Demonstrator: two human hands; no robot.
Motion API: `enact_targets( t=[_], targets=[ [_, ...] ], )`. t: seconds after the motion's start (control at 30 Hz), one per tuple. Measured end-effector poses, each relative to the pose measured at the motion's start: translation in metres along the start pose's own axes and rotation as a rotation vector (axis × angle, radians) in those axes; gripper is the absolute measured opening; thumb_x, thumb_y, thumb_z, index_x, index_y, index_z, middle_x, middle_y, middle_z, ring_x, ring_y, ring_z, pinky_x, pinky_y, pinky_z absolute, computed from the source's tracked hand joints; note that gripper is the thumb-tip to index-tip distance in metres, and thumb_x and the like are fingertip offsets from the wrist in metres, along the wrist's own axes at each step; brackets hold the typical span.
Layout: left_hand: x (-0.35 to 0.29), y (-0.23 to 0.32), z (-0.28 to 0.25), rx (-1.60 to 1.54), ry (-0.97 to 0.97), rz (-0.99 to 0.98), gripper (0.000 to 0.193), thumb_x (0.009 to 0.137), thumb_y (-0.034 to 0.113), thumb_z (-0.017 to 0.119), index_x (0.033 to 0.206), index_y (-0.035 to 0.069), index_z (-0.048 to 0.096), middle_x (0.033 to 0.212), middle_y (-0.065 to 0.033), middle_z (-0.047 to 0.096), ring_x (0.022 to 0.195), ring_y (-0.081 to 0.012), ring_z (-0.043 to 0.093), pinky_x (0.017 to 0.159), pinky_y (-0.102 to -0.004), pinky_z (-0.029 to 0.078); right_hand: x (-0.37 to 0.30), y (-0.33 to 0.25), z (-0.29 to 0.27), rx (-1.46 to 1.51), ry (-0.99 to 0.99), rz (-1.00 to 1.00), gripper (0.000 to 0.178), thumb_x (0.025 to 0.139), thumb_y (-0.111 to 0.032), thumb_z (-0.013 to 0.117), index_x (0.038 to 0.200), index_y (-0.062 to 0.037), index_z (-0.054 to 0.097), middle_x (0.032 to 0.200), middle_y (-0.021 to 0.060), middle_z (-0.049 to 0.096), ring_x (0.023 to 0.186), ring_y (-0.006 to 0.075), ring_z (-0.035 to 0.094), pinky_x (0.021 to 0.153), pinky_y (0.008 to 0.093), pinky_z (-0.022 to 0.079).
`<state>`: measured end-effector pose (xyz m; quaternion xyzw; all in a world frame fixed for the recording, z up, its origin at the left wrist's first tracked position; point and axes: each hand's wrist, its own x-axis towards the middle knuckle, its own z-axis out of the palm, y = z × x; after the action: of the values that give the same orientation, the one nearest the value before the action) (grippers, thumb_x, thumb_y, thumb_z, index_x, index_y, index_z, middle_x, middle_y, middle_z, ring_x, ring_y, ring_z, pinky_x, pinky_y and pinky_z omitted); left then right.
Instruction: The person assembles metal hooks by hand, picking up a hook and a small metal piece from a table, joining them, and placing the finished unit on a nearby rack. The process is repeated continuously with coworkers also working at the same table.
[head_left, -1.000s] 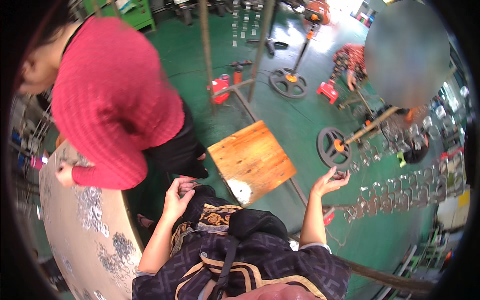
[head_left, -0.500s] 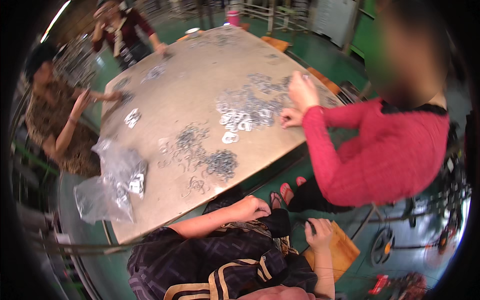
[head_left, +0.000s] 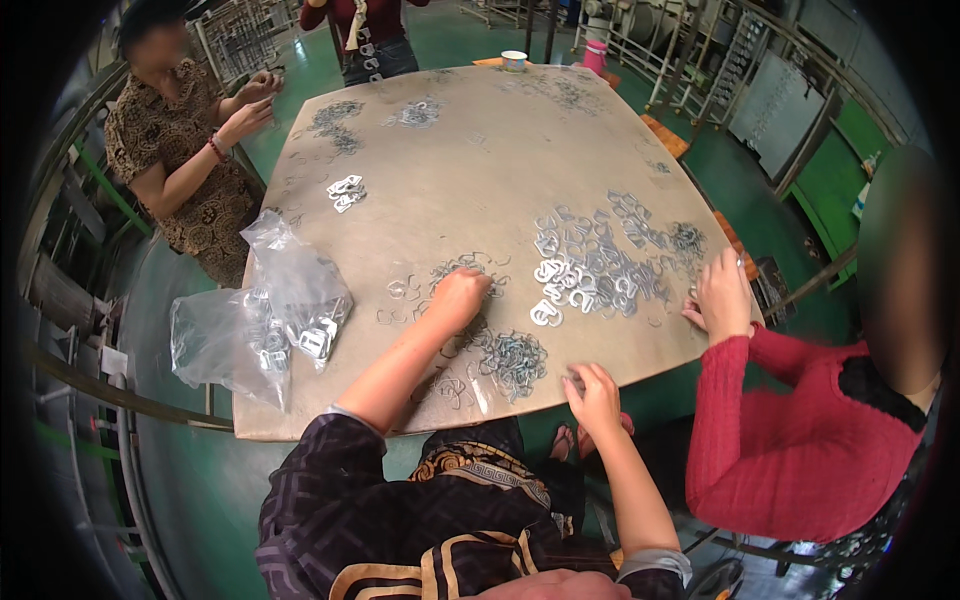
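Observation:
My left hand (head_left: pixel 463 298) reaches over the table (head_left: pixel 430 190), its fingers curled together and pointing down onto a loose spread of small curved metal wire rings (head_left: pixel 470 264). What the fingertips pinch, if anything, is hidden behind the hand. My right hand (head_left: pixel 596 398) is at the near edge of the table, fingers apart and holding nothing that I can see. Just left of it lies a denser heap of small grey metal rings (head_left: pixel 514 364). Beyond my right hand spreads a pile of flat, shiny metal loop-shaped pieces (head_left: pixel 585 268).
At the left table edge sits a clear plastic bag (head_left: pixel 270 310) with metal pieces inside. A small stack of flat pieces (head_left: pixel 345 192) lies beyond it. A co-worker in a red sleeve (head_left: pixel 720 430) works close on my right. Two other people stand across the table, near a white cup (head_left: pixel 514 61).
Both my hands have risen from my lap: the left out to the wire rings, the right to the table edge. The view has shifted. The patterned-shirt co-worker's hands are now both raised off the table.

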<state>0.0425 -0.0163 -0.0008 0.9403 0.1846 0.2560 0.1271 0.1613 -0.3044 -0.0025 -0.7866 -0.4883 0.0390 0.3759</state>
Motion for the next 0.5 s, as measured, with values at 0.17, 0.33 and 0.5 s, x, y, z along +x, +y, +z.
enact_targets(
  t=[0.17,0.33,0.5],
  targets=[
    [0.023,-0.001,0.029,0.247,-0.111,0.135,0.013,0.073,0.009,0.056,0.079,0.004,0.066,0.081,-0.0095,0.065,0.085,-0.0255,0.061,0.077,-0.0361,0.051,0.060,0.012,0.033,-0.033,0.034,0.130,0.032,0.082,-0.017,0.068,0.108,-0.0008,0.065,0.098,0.0188,0.059,0.091,0.0376,0.059,0.080,0.0446,0.048],
    [0.022,-0.004,0.025,0.283,-0.028,0.195,0.011,0.077,0.012,0.057,0.078,0.004,0.064,0.079,-0.0097,0.064,0.087,-0.0261,0.060,0.077,-0.0380,0.050,0.093,0.016,0.062,-0.058,0.067,0.080,0.040,0.080,-0.016,0.072,0.115,0.0007,0.064,0.098,0.0168,0.056,0.086,0.0312,0.060,0.077,0.0392,0.049],
    [-0.004,0.000,0.008,-0.084,0.066,-0.086,0.010,0.082,0.009,0.058,0.083,-0.001,0.060,0.076,-0.0104,0.065,0.076,-0.0303,0.062,0.069,-0.0391,0.050,0.107,-0.001,0.069,-0.158,-0.041,0.207,0.041,0.077,-0.017,0.075,0.116,-0.0053,0.066,0.105,0.0163,0.055,0.102,0.0336,0.057,0.086,0.0411,0.047]
  ],
)
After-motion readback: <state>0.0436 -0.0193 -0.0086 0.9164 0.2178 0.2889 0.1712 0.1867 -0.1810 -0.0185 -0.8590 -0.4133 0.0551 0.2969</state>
